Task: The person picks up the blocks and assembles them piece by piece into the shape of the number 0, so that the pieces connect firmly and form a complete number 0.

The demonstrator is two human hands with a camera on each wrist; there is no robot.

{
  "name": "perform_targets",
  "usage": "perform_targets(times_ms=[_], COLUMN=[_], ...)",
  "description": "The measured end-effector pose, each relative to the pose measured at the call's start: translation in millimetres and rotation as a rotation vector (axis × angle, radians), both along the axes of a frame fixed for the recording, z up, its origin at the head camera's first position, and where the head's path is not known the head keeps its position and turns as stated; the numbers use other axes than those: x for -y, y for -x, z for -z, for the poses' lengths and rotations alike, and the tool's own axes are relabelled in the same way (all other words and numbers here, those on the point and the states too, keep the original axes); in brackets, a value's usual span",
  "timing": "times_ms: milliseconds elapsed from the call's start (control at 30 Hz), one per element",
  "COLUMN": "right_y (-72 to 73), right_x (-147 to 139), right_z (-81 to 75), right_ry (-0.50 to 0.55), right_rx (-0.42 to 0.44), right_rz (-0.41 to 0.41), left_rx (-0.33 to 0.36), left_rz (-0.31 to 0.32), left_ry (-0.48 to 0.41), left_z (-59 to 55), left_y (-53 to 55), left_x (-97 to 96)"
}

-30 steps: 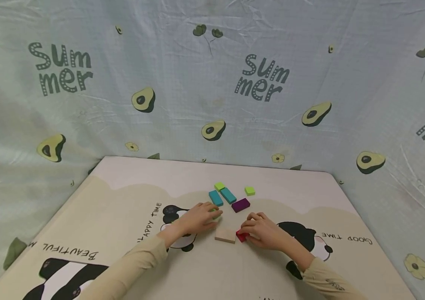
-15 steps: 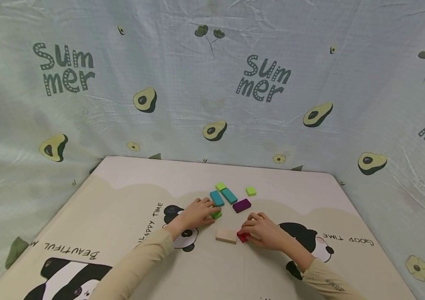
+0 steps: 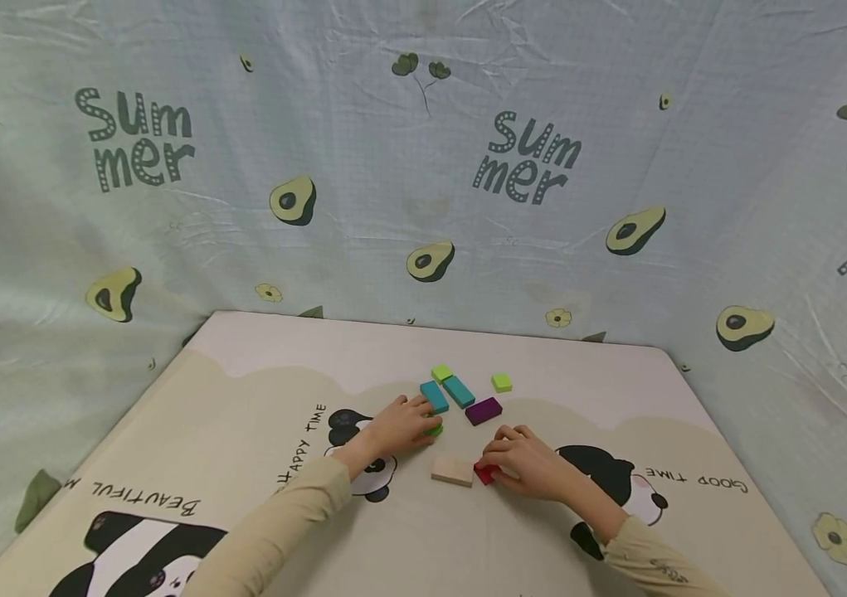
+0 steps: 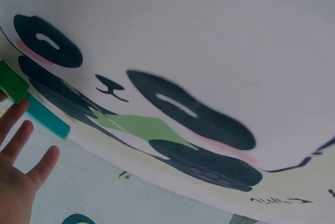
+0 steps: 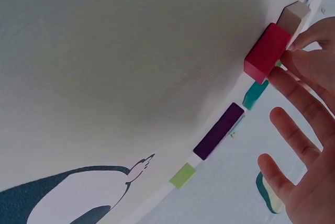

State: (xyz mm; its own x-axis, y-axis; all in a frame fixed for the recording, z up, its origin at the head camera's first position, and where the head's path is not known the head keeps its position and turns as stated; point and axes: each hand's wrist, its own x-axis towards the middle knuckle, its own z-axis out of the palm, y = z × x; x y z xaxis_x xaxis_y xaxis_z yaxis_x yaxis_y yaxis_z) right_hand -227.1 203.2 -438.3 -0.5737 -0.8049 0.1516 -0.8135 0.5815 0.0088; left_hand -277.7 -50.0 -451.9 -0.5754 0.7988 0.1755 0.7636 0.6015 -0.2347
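My left hand [image 3: 402, 424] pinches a green block [image 3: 434, 430], mostly covered by the fingers in the head view. In the left wrist view, fingertips meet the green block [image 4: 13, 81] at the left edge, and the other fingers [image 4: 17, 139] spread loosely. My right hand [image 3: 523, 464] grips a red block [image 3: 484, 473] between thumb and fingertips. Seen from the right wrist, the red block [image 5: 267, 52] has its remaining fingers [image 5: 290, 130] held away from it. Just left of the red block lies a flat plain wooden block [image 3: 452, 472].
Beyond the hands lie two teal blocks [image 3: 459, 391], a purple block [image 3: 484, 411] and two lime blocks [image 3: 501, 382]. The tabletop [image 3: 281, 348] has a panda print. A patterned cloth [image 3: 363, 182] hangs behind and at the sides.
My left hand has drawn its fingers in around the green block, which showed more openly half a second ago. The right hand stays at the red block.
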Motion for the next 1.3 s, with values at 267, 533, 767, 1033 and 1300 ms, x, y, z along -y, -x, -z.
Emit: perform_targets(times_ms=[267,533,767,1033,1300], right_y=[0.3,-1.9,-2.4,-3.2,-3.2], right_x=[0,-1,0,0,-1], right_z=[0.2,-0.5,-0.4,-0.7,-1.1], right_ry=[0.002,-0.022,-0.026,-0.01,-0.018], right_rx=[-0.006,0.053,0.036,0.048,0.056], right_rz=[-0.008,0.032,0.029,0.04,0.044], left_rx=[-0.01,0.016,0.029,0.009,0.069], left_rz=[-0.003,0.006,0.051,0.101,0.093], left_ry=[0.018,-0.007,-0.06,-0.086,-0.084], left_z=[-2.6,-3.1,-0.8,1.3,-7.7], left_y=[-5.3,-9.4,-10.2,-14.8,-28.1], left_x=[2.2,4.2,6.6,10.0,12.8])
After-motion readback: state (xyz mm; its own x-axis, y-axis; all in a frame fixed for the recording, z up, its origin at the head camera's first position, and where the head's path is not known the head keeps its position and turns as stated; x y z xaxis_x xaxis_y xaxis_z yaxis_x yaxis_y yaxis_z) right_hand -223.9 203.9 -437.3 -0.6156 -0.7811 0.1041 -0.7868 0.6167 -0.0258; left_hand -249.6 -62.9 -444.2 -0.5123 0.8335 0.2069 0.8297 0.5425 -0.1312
